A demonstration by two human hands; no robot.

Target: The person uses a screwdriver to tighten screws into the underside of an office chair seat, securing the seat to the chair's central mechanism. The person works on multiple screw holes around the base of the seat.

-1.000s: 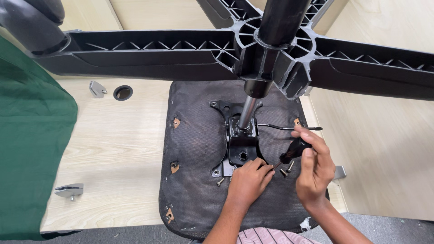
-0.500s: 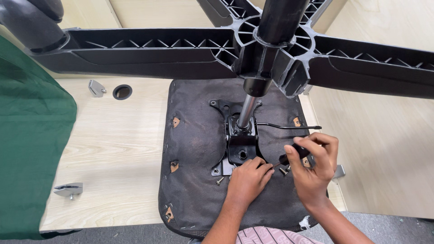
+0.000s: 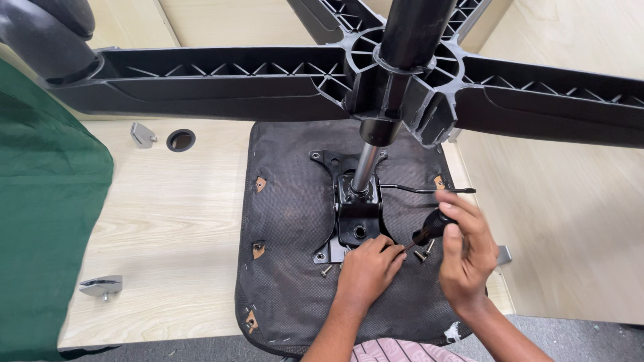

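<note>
Nearest the camera, the left hand presses curled fingertips on the seat beside the plate, seemingly steadying a screw, while the right hand closes around a screwdriver angled toward them. Loose screws lie between both hands; beyond the fingers rises the column and base.

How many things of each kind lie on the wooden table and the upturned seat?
Loose screws on the seat: 3
Metal brackets on the table: 2
Screwdriver, in the right hand: 1
Green cloth: 1
Total: 7
</note>
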